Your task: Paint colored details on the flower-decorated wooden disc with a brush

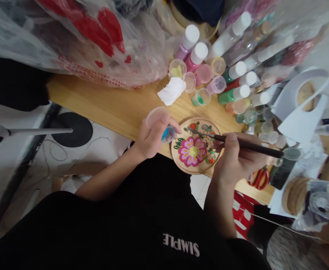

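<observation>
**At the counter's near edge: brush laid across a painted disc**

At the near edge of the pale wooden counter [110,105] lies the round wooden disc painted with a pink flower [194,152]. The right hand [234,159], at the disc's 4 o'clock, has its grip clamped on the thin dark paintbrush [249,145]. The brush's long axis runs roughly 9 to 3 o'clock, with the bristles pointing to 9 over the disc's upper part. The left hand [150,138], at 9 o'clock, has its grip closed around a small clear plastic cup of blue paint [168,134] just beside the rim. White-capped paint bottles [232,94] and small clear plastic pots [202,97] crowd 12 to 2 o'clock. A crumpled white tissue [172,91] lies at 11, and red-handled scissors [258,178] at 4.
</observation>
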A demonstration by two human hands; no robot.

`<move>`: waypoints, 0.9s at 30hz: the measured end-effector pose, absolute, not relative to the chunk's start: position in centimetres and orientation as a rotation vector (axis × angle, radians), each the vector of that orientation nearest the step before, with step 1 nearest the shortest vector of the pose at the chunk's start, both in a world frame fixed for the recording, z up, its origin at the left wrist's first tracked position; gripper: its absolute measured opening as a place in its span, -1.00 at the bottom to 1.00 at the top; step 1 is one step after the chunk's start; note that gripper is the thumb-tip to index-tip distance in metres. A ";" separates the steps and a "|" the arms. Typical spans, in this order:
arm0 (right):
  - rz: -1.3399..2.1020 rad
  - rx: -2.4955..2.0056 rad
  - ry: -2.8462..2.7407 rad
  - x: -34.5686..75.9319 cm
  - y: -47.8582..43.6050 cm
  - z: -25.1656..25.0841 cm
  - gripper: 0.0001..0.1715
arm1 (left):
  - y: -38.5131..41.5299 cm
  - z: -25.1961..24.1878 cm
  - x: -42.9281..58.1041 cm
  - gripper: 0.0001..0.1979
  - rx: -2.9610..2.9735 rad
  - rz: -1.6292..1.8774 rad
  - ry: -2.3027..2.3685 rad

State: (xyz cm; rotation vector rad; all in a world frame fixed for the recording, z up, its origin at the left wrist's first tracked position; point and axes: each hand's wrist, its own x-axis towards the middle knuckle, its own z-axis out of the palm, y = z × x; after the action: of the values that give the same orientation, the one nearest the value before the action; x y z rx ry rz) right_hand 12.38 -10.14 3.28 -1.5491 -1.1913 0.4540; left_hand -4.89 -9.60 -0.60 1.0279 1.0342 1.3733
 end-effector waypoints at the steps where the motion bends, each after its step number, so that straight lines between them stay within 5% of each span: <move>1: 0.460 -1.548 -1.189 12.4 -10.1 3.3 -0.81 | -9.6 -0.6 -4.9 -0.30 1.029 1.377 1.021; 27: 0.500 -1.523 -1.194 12.1 -10.0 3.3 -0.84 | -9.7 -0.7 -4.9 -0.30 1.007 1.380 1.004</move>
State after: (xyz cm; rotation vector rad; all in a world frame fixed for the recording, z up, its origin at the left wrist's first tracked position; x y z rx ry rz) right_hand 12.15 -10.01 3.33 -1.5233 -1.1945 0.4998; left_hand -4.93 -9.69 -0.72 1.0073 1.0044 1.3799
